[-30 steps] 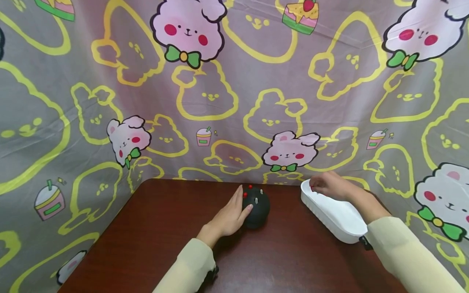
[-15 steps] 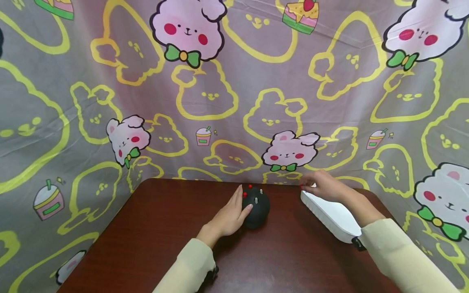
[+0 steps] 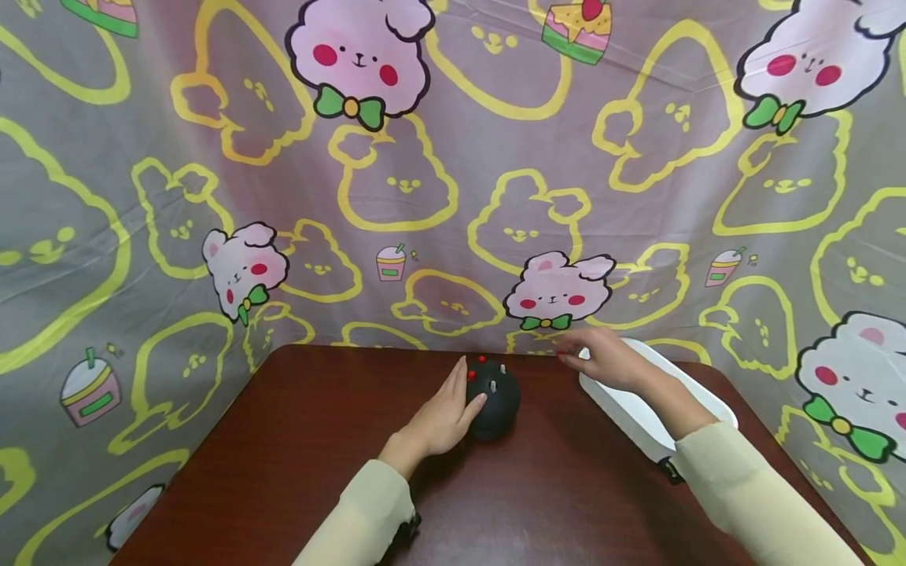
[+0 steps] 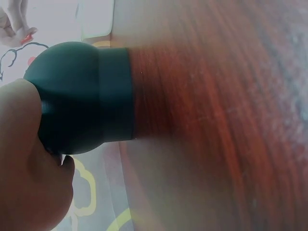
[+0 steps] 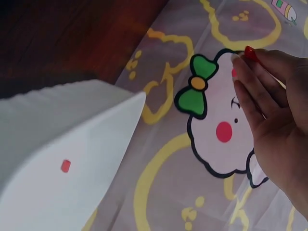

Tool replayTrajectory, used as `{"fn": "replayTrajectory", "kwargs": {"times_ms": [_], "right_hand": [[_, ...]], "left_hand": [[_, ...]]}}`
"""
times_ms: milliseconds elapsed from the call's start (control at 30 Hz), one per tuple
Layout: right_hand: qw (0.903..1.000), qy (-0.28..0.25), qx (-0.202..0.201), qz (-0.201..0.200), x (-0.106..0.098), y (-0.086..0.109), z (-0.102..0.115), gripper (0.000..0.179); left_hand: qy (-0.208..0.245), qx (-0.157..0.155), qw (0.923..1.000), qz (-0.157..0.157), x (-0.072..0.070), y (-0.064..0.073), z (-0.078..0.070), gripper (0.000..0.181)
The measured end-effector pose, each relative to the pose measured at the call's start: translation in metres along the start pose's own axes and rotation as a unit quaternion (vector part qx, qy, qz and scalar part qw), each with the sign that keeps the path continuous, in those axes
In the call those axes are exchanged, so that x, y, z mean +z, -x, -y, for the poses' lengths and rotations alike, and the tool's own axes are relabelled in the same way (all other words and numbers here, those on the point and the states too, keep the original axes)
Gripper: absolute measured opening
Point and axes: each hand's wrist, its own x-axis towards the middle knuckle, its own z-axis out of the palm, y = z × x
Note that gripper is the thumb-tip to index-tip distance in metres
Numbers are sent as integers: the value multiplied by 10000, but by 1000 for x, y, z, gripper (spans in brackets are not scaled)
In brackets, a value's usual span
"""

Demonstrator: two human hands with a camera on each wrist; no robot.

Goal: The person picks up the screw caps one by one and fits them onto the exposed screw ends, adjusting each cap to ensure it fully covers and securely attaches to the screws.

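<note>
A: Where to locate the black ball (image 3: 500, 410)?
B: Upright on the brown counter (image 3: 340, 448), on a short flat base, towards the far edge; topped with two red pegs (image 3: 472, 376) and two pale pegs (image 3: 493, 386).
A: How to read the left hand (image 3: 440, 413)?
B: As laid against the ball's left side, with fingers straight and released, and with thumb extended over the near side, touching.
A: And the right hand (image 3: 610, 359)?
B: As raised, overlapping the far end of the white tray (image 3: 623, 413) in the head view, well apart from the ball; with fingers grasping a small red piece (image 5: 250, 54) at the tips, against the thumb.
A: Within the tray?
B: Visible from the right wrist: a second red piece (image 5: 66, 166).
A: And behind?
B: Hung with a patterned cloth (image 3: 396, 251), printed with rabbit faces and yellow outlines.
</note>
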Motion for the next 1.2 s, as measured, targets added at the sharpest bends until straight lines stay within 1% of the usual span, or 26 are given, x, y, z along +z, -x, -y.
{"fn": "replayTrajectory", "kwargs": {"times_ms": [133,233,367,533,633,767,833,1000,1200], "right_hand": [[9994,-23,-160,-320,7,-5,6,16],[9986,-82,-243,-459,13,-9,10,14],[9984,-267,-273,-421,20,-14,15,12],[9972,-420,-407,-460,31,-18,21,11],[9964,-410,-519,-532,37,-21,24,12],[9956,-268,-658,-612,44,-25,27,14],[9956,-236,-675,-610,46,-27,29,14],[9968,-329,-548,-487,52,-31,32,14],[9961,-442,-631,-421,58,-35,36,9]], "left_hand": [[3,12,10000,-40,1,-1,1,86],[11,-9,10000,-47,1,0,0,86],[26,-26,10000,-48,1,0,1,86],[23,-8,10000,-62,2,-1,1,86],[28,-22,10000,-64,1,-1,1,86],[23,-18,10000,-87,1,-1,0,85],[22,-7,9999,-102,1,-1,0,85],[2,-19,10000,-83,1,-1,0,85],[-24,9,10000,-73,2,-1,2,86]]}}
